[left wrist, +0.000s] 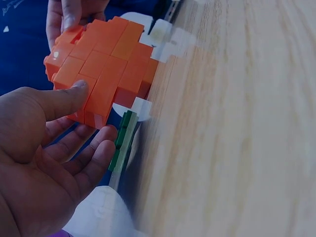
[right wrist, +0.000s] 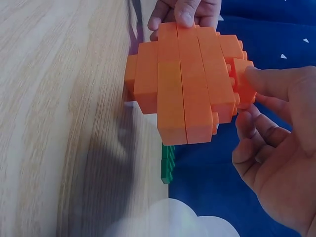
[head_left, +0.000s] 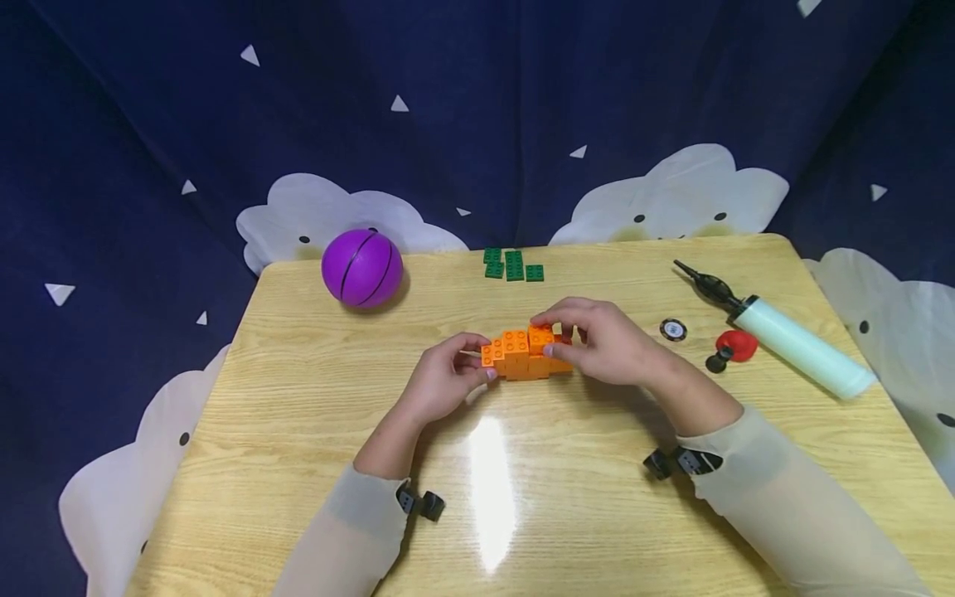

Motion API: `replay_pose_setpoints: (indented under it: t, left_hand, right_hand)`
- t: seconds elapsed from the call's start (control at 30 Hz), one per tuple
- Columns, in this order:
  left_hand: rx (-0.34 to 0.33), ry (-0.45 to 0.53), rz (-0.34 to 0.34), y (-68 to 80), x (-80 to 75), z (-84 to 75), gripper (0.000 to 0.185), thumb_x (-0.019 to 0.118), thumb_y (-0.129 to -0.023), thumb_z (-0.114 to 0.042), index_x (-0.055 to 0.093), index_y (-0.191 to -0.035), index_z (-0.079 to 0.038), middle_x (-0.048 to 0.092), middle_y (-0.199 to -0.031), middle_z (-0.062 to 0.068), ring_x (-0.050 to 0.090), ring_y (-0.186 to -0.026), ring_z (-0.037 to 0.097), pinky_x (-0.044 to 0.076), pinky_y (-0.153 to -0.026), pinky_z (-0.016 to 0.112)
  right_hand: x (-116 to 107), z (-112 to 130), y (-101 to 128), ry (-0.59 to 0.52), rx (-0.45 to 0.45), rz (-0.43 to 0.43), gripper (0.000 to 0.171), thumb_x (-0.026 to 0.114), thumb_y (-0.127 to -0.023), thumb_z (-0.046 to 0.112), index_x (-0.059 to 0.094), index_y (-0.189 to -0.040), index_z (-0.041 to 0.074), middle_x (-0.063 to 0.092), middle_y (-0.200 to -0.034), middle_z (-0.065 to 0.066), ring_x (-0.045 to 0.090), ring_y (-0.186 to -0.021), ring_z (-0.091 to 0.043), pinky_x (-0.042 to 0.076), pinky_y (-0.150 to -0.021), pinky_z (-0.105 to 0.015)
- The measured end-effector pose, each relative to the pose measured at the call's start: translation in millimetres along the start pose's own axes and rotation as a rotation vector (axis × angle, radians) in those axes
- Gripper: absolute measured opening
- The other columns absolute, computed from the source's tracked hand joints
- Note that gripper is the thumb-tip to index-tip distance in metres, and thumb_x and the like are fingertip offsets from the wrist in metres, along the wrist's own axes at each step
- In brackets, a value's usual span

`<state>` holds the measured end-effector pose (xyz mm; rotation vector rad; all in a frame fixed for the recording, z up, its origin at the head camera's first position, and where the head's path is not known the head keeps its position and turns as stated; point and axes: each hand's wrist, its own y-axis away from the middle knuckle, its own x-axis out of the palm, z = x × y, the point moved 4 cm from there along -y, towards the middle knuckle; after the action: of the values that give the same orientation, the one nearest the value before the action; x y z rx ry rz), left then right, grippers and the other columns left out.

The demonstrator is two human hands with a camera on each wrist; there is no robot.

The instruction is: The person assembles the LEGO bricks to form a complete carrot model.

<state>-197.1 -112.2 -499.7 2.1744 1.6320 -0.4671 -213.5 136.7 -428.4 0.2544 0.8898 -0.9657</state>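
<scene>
An orange build of stacked toy bricks (head_left: 516, 365) stands in the middle of the table, stepped at its ends. My left hand (head_left: 443, 377) holds its left end, with the thumb on the near face and the fingers behind, as the left wrist view also shows. On the upper right of the build, my right hand (head_left: 608, 340) pinches a small orange brick (right wrist: 244, 81) between thumb and fingers. In the right wrist view that brick sits slightly askew over the studs, with a narrow gap showing; whether it is pressed down fully I cannot tell.
Several green bricks (head_left: 514, 265) lie behind the build near the table's back edge. A purple ball (head_left: 362, 269) sits back left. To the right are a round chip (head_left: 673, 330), a red item (head_left: 739, 345) with a black part, and a hand pump (head_left: 802, 344).
</scene>
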Motion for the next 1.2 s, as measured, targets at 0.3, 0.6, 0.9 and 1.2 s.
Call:
replay_pose_setpoints:
  t: [0.3,0.6,0.9,1.2]
  left_hand:
    - [0.017,-0.002,-0.002,0.0,0.6,-0.8,0.039,0.083,-0.091,-0.019,0.068,-0.126,-0.022,0.068,-0.123,-0.003,0.068,-0.098,0.015,0.060,-0.081,0.033]
    - [0.049,-0.018,-0.020,-0.6,2.0,-0.1,0.039,0.084,-0.090,-0.018,0.068,-0.126,-0.020,0.069,-0.121,-0.002,0.069,-0.097,0.016,0.059,-0.079,0.032]
    - [0.079,-0.016,-0.047,0.2,1.2,-0.4,0.040,0.085,-0.088,-0.016,0.070,-0.126,-0.017,0.071,-0.117,0.001,0.071,-0.096,0.016,0.060,-0.081,0.031]
    - [0.054,-0.008,-0.020,-1.7,1.1,0.6,0.041,0.085,-0.089,-0.019,0.070,-0.127,-0.020,0.071,-0.116,-0.004,0.069,-0.095,0.013,0.059,-0.084,0.032]
  right_hand:
    - [1,6,0,0.053,0.023,0.040,0.038,0.080,-0.092,0.017,0.073,-0.129,0.015,0.068,-0.120,0.003,0.057,-0.085,-0.015,0.050,-0.068,-0.031]
    - [1,9,-2,0.102,0.026,0.060,0.038,0.080,-0.091,0.017,0.074,-0.128,0.013,0.067,-0.112,0.003,0.059,-0.086,-0.017,0.050,-0.075,-0.032]
    - [3,13,-5,0.122,0.009,0.059,0.038,0.082,-0.090,0.018,0.075,-0.126,0.011,0.066,-0.106,0.004,0.059,-0.086,-0.015,0.052,-0.078,-0.033]
    - [1,1,-4,0.027,0.038,0.070,0.040,0.085,-0.089,0.021,0.075,-0.127,0.017,0.069,-0.115,0.005,0.060,-0.098,-0.021,0.051,-0.082,-0.039]
